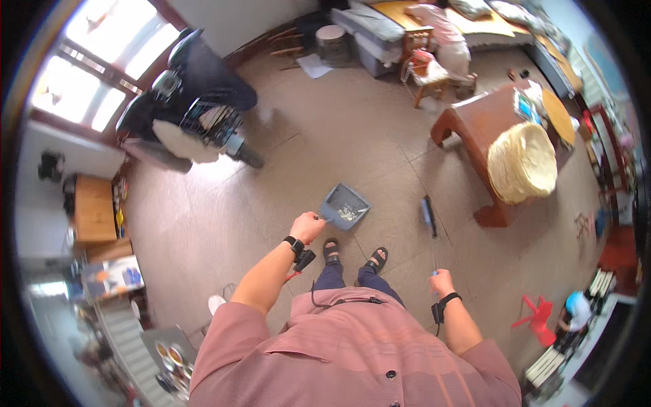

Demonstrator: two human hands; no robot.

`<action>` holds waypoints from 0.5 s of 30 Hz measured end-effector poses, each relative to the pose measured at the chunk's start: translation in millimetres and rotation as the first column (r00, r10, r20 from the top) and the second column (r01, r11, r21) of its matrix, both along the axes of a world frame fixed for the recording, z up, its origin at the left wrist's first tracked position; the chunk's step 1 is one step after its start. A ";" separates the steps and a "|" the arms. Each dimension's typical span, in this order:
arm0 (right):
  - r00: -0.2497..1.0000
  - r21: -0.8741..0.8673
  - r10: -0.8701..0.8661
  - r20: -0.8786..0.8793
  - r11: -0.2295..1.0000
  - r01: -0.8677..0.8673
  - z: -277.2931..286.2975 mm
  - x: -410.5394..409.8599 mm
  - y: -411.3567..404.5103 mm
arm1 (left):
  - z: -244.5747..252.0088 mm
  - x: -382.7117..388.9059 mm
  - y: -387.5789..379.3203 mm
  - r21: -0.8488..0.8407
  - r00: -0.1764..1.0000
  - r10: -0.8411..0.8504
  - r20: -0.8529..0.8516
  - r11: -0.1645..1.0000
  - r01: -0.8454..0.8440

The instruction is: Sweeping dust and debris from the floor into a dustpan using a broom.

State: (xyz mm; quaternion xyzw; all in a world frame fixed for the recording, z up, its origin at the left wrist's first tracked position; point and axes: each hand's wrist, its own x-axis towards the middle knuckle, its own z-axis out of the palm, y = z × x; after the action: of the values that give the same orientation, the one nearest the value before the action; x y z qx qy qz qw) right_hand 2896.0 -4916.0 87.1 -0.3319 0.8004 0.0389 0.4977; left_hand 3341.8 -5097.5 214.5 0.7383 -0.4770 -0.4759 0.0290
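Observation:
My left hand (307,228) is closed around the handle of a blue-grey dustpan (334,197), which hangs or rests in front of my feet with pale debris (350,211) inside it. To the right, my right hand (441,283) grips the light blue handle of a broom; its blue and black brush head (428,216) is at the floor, forward of that hand and apart from the dustpan. Whether the dustpan touches the floor cannot be told. Each wrist wears a black strap with a small device.
A wooden table (475,124) with a woven basket (519,163) stands at the right front. A scooter (203,112) is at the left front. Another person (445,30) bends by a wooden chair (427,76) at the back. A red stool (541,321) lies at the lower right.

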 end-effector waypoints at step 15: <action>0.833 -0.155 0.512 0.208 0.859 -0.489 147.3 176.9 -99.7 | -50.0 124.3 117.5 -0.194 0.904 0.428 -0.021 0.885 -0.423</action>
State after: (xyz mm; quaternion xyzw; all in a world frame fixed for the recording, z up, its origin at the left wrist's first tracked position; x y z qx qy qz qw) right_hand 3072.9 -5015.7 234.3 -0.5553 0.6198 0.0888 0.5474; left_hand 3466.1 -4980.0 164.5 0.8237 -0.3480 -0.4009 0.1993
